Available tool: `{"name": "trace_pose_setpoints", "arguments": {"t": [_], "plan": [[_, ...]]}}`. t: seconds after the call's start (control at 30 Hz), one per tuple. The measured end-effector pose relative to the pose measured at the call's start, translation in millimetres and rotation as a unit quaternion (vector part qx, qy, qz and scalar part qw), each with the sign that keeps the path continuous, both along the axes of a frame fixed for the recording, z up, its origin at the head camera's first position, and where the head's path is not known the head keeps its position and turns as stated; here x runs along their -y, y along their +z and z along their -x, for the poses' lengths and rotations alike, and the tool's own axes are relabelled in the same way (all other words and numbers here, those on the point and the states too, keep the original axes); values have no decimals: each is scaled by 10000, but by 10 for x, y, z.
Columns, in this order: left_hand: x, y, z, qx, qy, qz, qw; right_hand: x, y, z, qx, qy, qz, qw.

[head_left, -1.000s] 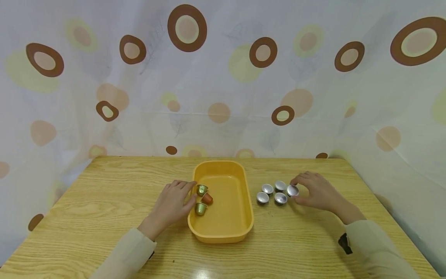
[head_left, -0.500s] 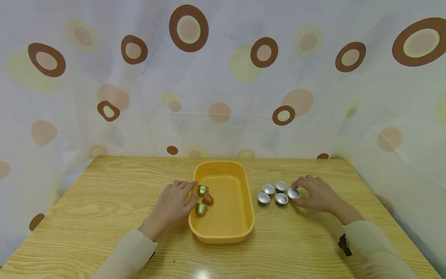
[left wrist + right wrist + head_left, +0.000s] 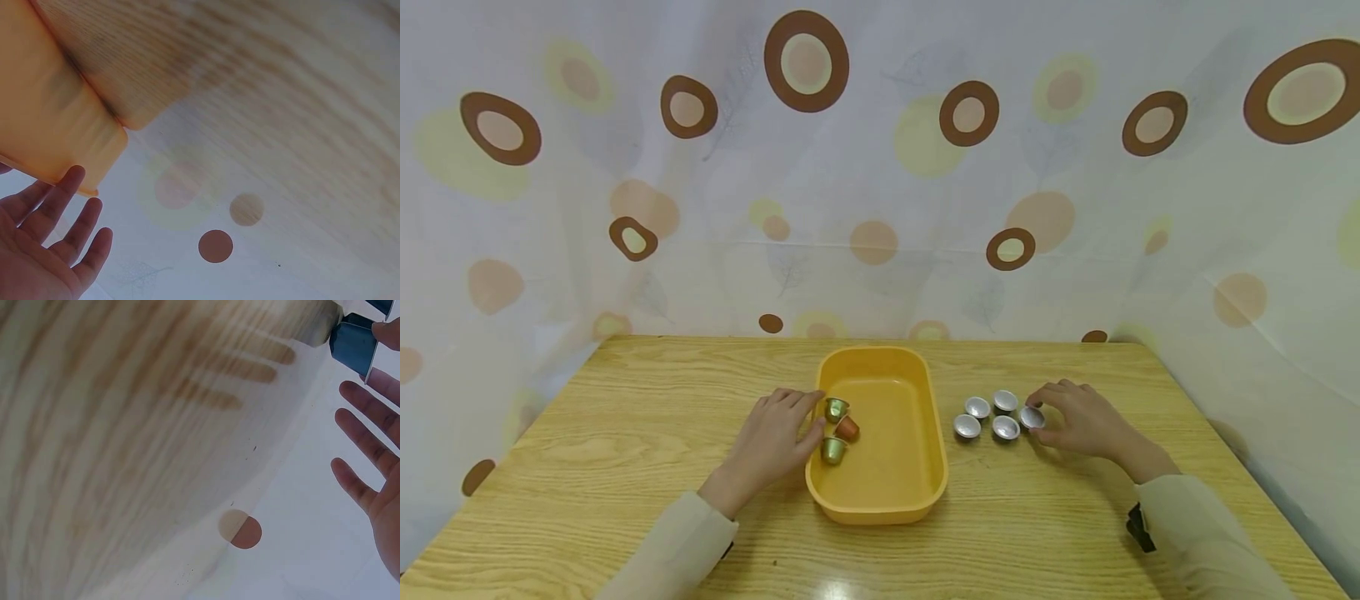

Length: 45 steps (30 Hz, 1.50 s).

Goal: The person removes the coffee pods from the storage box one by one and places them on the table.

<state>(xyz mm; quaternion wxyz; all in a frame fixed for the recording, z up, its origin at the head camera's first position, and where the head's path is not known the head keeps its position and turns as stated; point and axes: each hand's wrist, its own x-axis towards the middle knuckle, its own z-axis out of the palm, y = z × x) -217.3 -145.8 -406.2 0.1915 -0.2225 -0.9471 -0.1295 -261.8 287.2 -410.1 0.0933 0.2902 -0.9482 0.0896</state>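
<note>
My left hand (image 3: 769, 443) rests at the left rim of a yellow plastic tray (image 3: 891, 454), its fingertips right at the edge. In the left wrist view its fingers (image 3: 56, 215) stretch loosely along the outside of the tray wall. Inside the tray, close to that hand, lie two green coffee capsules (image 3: 832, 450) and an orange capsule (image 3: 847, 428). With thumb and index finger my right hand (image 3: 1086, 425) pinches a coffee capsule (image 3: 1032, 417), silver lid upward. Its body (image 3: 353, 347) shows blue in the right wrist view, and the other fingers there are spread.
Several more capsules (image 3: 1005, 428) stand lid up in a cluster between the tray and my right hand. The wooden table (image 3: 647, 408) ends at a patterned cloth (image 3: 880, 208) behind and on the right.
The capsule in my right hand has come slightly lower in the head view, with the fingers still around it. My left hand and the tray keep their places.
</note>
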Motion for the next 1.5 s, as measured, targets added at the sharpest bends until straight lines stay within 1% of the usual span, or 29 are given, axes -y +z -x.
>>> {"name": "trace_pose_setpoints", "arguments": {"t": [0.43, 0.7, 0.9, 1.13, 1.33, 1.5], "plan": [[-6, 20, 2, 1, 4, 2, 10000, 24, 72, -57, 24, -21, 86, 10000], [-9, 27, 8, 11, 6, 28, 10000, 19, 39, -39, -75, 5, 100, 9999], [-8, 26, 7, 39, 5, 19, 10000, 20, 43, -33, 30, -29, 82, 10000], [-8, 28, 4, 82, 20, 29, 10000, 18, 61, -12, 41, -47, 10, 10000], [-9, 32, -3, 138, 28, 35, 9999, 37, 77, 13, -137, 68, 95, 9998], [-7, 29, -13, 134, 29, 44, 9999, 104, 136, 4, -240, 192, 114, 9995]]}}
